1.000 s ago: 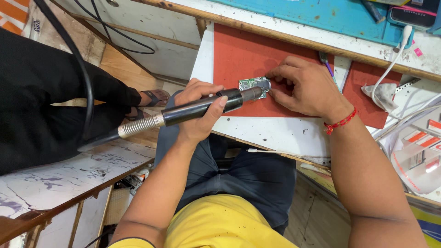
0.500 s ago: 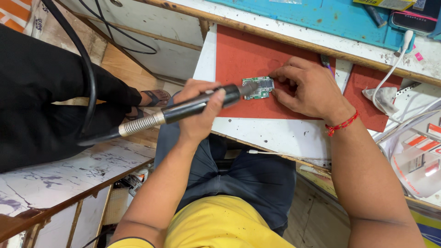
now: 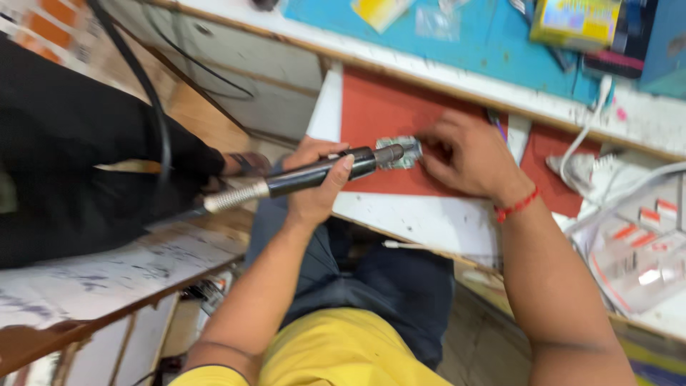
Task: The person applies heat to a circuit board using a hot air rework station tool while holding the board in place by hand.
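- Right at the middle of the bench, a small silvery circuit board (image 3: 401, 151) lies flat on a red mat (image 3: 379, 114), near the mat's front edge
- Its left part is covered by the tip of a black handheld tool (image 3: 321, 171), a long barrel that lies almost level and points right onto the board
- That tool sits in the left hand (image 3: 314, 187), fingers wrapped closed around the dark barrel with the thumb laid along the top
- Behind the hand the barrel ends in a coiled metal spring sleeve (image 3: 234, 196), which runs off to the left
- From the other side the right hand (image 3: 468, 154) rests on the mat with its fingers curled down, the fingertips pressing on the right edge of the board; the picture is blurred there, so I cannot tell whether they pinch it or only pin it
- On that wrist sits a red thread band (image 3: 516, 206)
- Under the mat is a white worktop (image 3: 421, 221), its near edge just above the person's dark trousers
- Further back a blue surface (image 3: 486, 50) carries a yellow box (image 3: 575, 21) and scattered small items
- To the right, a clear plastic packet (image 3: 636, 257) lies beside white cables (image 3: 593, 129)
- Off to the left, another person's black-clad leg (image 3: 78, 164) crosses the view, well apart from both hands
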